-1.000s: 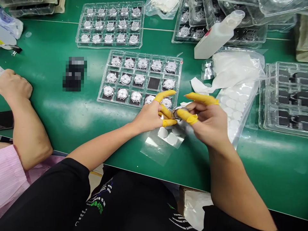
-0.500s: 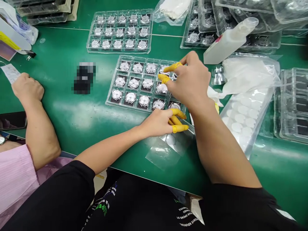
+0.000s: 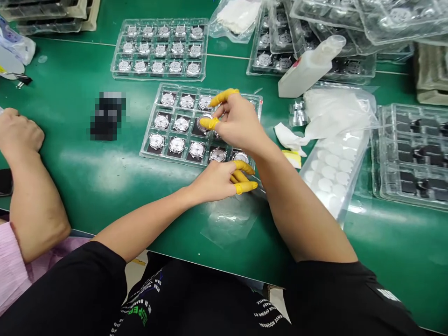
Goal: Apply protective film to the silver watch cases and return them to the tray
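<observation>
My right hand [image 3: 241, 126], with yellow finger cots, reaches over a clear tray [image 3: 149, 151] of silver watch cases. Its thumb and forefinger pinch a watch case [image 3: 204, 122] in the tray's middle row. My left hand [image 3: 219, 179], also in yellow cots, rests on the green table just in front of the tray. Its fingers are curled together over the edge of a clear plastic bag [image 3: 229, 221]; what they hold, if anything, is hidden.
Another person's forearm [image 3: 28, 186] and pink sleeve lie at the left. A second filled tray [image 3: 159, 49] sits farther back. A white bottle [image 3: 310, 67], a sheet of white round pads [image 3: 329, 172] and stacked clear trays [image 3: 409, 154] crowd the right.
My right hand left my left hand, went to the tray and then shifted left, where it now pinches a case in the middle row. My left hand dropped to the table.
</observation>
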Motion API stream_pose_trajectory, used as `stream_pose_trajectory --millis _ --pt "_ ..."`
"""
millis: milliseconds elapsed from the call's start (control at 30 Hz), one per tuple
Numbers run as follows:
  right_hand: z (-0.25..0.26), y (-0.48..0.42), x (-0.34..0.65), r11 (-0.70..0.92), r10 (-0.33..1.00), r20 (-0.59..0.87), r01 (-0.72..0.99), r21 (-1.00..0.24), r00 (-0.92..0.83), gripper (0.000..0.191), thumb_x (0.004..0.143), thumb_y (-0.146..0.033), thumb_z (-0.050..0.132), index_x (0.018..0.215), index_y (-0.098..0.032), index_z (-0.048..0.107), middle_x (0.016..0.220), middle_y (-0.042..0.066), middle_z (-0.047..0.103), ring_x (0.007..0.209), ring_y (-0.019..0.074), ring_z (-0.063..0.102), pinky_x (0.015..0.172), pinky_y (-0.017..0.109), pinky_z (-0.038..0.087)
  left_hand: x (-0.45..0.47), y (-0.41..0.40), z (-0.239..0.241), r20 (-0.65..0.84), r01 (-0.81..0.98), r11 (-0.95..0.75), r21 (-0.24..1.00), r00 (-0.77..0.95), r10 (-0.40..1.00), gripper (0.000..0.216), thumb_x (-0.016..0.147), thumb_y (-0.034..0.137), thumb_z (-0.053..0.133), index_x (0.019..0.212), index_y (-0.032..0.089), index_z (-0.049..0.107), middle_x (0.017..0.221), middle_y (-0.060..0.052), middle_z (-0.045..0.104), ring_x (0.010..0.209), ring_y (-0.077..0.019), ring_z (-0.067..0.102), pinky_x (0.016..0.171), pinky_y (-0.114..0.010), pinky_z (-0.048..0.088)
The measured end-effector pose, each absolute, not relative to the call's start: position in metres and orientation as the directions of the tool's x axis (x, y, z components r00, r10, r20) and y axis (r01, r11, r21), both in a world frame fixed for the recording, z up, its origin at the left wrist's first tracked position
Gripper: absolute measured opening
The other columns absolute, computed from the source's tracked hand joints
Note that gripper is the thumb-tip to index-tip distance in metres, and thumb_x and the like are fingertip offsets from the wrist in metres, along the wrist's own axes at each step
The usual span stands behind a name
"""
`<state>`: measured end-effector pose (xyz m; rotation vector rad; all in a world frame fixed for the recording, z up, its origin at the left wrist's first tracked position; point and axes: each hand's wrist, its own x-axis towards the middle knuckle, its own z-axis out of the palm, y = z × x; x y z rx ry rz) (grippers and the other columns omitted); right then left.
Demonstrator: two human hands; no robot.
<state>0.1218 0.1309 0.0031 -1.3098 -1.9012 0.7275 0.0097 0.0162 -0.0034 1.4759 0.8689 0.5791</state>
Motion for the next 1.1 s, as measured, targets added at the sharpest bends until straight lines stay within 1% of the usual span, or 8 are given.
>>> stream_pose_trajectory --millis 133,233,400,600,767,867,967,1100 --pt "0.038 0.072 0.148 0.123 0.992 0.115 0.306 -0.944 -0.045 0.047 0.082 -0.043 0.081 0.119 -0.025 0.059 0.080 -0.002 0.057 0.068 0.0138 0.054 0.061 0.030 0.046 0.011 0.016 0.000 -0.180 0.129 0.131 0.983 0.546 0.818 0.054 0.076 0.037 0.085 0.122 0.016 0.064 0.087 -0.005 0.079 0.077 -0.0151 0.074 0.072 -0.026 0.057" --pt "0.040 0.016 0.169 -0.073 0.995 -0.060 0.168 -0.983 0.083 0.054 0.068 -0.044 0.091 0.109 -0.026 0.060 0.072 -0.005 0.052 0.060 0.0118 0.050 0.052 0.027 0.042 0.013 0.016 -0.003 -0.181 0.046 0.182 0.982 0.482 0.857 0.077 0.067 0.031 0.092 0.135 0.021 0.057 0.091 -0.003 0.079 0.078 -0.0157 0.075 0.072 -0.026 0.057" --pt "0.026 -0.019 0.184 -0.336 0.936 -0.341 -0.065 -0.939 0.090 0.068 0.052 -0.044 0.098 0.105 -0.024 0.061 0.062 -0.010 0.048 0.044 0.0053 0.034 0.038 0.023 0.022 0.013 0.016 -0.014 -0.135 -0.013 0.163 0.986 0.500 0.856 0.059 0.068 0.023 0.088 0.122 0.021 0.065 0.082 0.002 0.072 0.069 -0.0095 0.068 0.068 -0.023 0.055" --pt "0.026 -0.012 0.184 -0.395 0.917 -0.400 -0.152 -0.906 0.002 0.073 0.050 -0.043 0.099 0.107 -0.023 0.059 0.057 -0.012 0.047 0.039 0.0033 0.026 0.036 0.021 0.013 0.011 0.016 -0.009 -0.118 -0.046 0.167 0.985 0.532 0.839 0.058 0.064 0.018 0.086 0.119 0.018 0.067 0.075 0.004 0.067 0.068 -0.0074 0.064 0.069 -0.020 0.054" --pt "0.025 -0.013 0.190 -0.326 0.945 -0.326 -0.080 -0.942 -0.017 0.073 0.048 -0.037 0.101 0.107 -0.023 0.060 0.066 -0.010 0.053 0.048 0.0046 0.040 0.042 0.020 0.028 0.011 0.015 -0.007 -0.132 0.010 0.147 0.989 0.501 0.855 0.058 0.064 0.020 0.088 0.118 0.018 0.067 0.077 0.003 0.065 0.068 -0.0067 0.061 0.065 -0.018 0.052" --pt "0.025 -0.015 0.191 -0.319 0.948 -0.319 -0.054 -0.946 -0.007 0.074 0.048 -0.038 0.101 0.108 -0.024 0.059 0.068 -0.010 0.053 0.048 0.0047 0.040 0.042 0.021 0.030 0.011 0.014 -0.007 -0.108 0.045 0.098 0.994 0.492 0.864 0.059 0.065 0.023 0.088 0.121 0.020 0.068 0.078 0.003 0.065 0.068 -0.0071 0.061 0.065 -0.018 0.052" --pt "0.025 -0.015 0.194 -0.331 0.943 -0.330 -0.047 -0.942 -0.039 0.074 0.053 -0.042 0.098 0.113 -0.025 0.058 0.067 -0.010 0.052 0.045 0.0052 0.036 0.040 0.022 0.027 0.011 0.013 -0.008 -0.102 0.057 0.085 0.995 0.490 0.866 0.059 0.066 0.024 0.088 0.122 0.020 0.070 0.080 0.002 0.067 0.069 -0.0077 0.062 0.067 -0.020 0.053" --pt "0.017 -0.007 0.212 -0.147 0.989 -0.148 0.191 -0.971 0.012 0.052 0.071 -0.053 0.087 0.109 -0.025 0.066 0.078 -0.001 0.064 0.059 0.0128 0.054 0.052 0.029 0.044 0.011 0.014 -0.007 -0.122 0.055 0.108 0.993 0.461 0.879 0.057 0.066 0.024 0.088 0.120 0.021 0.071 0.079 0.002 0.066 0.069 -0.0077 0.061 0.067 -0.020 0.054"
